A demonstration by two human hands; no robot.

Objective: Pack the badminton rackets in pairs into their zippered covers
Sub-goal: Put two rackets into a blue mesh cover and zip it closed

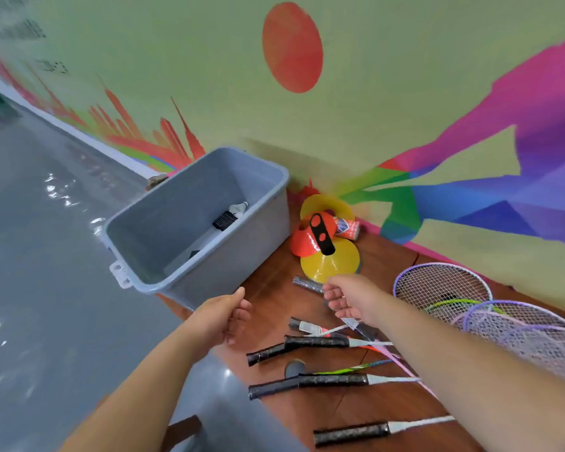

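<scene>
Several badminton rackets lie on a brown wooden table (382, 409), black grips (313, 342) pointing left and purple-framed heads (441, 288) at the right. My left hand (221, 316) hovers near the table's left edge, just below a grey plastic tub (258, 256), fingers loosely curled and holding nothing. My right hand (351, 300) hangs above the racket handles, palm turned left, fingers spread and empty. No zippered cover shows in view.
The grey tub holds a shuttlecock (238, 208) and a black item. Behind the hands sit stacked yellow and orange marker cones (328, 259) and a shuttlecock tube (348, 228) against the painted wall. A grey floor (46, 256) spreads to the left.
</scene>
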